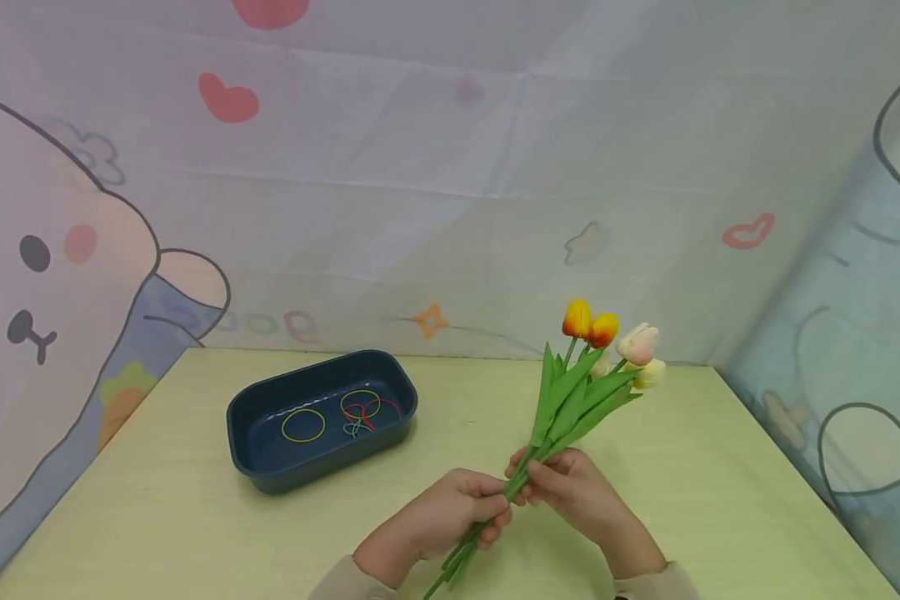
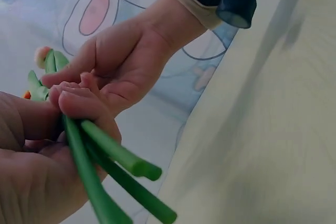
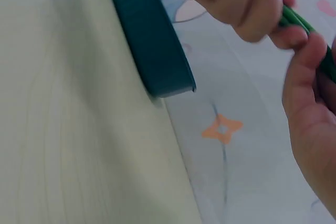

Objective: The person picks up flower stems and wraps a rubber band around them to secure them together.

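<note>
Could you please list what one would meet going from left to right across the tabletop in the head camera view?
Dark blue tray → yellow rubber band inside it → tangle of coloured rubber bands inside it → left hand → right hand, both gripping the stems of the tulip bunch.

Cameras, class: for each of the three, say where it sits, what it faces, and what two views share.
Head: looks down at table, left hand and right hand gripping tulip stems.
Left wrist: faces stem ends, both hands.
Right wrist: faces tray, fingers.
Head and right wrist share the tray.
</note>
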`<act>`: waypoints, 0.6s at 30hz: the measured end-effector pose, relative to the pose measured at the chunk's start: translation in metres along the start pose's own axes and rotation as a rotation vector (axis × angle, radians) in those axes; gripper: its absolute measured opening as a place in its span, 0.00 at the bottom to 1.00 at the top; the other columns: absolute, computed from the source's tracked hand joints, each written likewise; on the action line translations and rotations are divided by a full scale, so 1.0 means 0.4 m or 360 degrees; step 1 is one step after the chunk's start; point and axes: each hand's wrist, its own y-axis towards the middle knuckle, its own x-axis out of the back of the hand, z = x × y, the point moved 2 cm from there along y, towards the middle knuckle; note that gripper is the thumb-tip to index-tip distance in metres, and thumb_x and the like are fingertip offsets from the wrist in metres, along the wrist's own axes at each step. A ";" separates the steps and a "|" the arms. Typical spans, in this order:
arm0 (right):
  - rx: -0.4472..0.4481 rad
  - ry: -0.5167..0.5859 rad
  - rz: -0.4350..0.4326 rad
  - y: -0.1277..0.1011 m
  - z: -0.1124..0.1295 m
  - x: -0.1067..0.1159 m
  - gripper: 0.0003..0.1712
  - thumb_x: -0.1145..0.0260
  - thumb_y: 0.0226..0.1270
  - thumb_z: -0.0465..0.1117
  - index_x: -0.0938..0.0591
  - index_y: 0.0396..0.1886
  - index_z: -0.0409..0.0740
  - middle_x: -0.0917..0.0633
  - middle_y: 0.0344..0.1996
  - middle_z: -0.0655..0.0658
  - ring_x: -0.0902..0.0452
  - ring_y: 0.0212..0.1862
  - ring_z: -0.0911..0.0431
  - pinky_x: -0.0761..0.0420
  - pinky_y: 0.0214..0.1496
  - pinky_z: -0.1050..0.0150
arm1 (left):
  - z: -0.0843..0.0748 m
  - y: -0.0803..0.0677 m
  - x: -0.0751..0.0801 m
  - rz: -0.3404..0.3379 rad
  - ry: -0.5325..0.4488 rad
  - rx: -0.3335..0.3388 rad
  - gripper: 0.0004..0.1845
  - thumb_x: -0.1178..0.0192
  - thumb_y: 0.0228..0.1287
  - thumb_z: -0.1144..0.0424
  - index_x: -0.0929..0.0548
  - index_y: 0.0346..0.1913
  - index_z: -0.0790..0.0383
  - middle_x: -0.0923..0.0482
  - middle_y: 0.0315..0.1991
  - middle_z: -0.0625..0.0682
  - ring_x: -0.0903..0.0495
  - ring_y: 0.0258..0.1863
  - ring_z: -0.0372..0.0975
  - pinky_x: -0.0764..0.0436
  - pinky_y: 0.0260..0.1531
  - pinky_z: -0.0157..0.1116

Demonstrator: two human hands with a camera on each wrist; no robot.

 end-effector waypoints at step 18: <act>-0.0154 -0.0445 -0.0520 0.014 0.028 -0.063 0.21 0.44 0.74 0.38 0.23 0.39 0.17 0.19 0.23 0.56 0.26 0.27 0.65 0.23 0.37 0.68 | -0.066 -0.049 0.068 -0.0071 0.0518 0.0073 0.18 0.45 0.71 0.64 0.22 0.56 0.75 0.16 0.42 0.62 0.15 0.36 0.44 0.17 0.40 0.38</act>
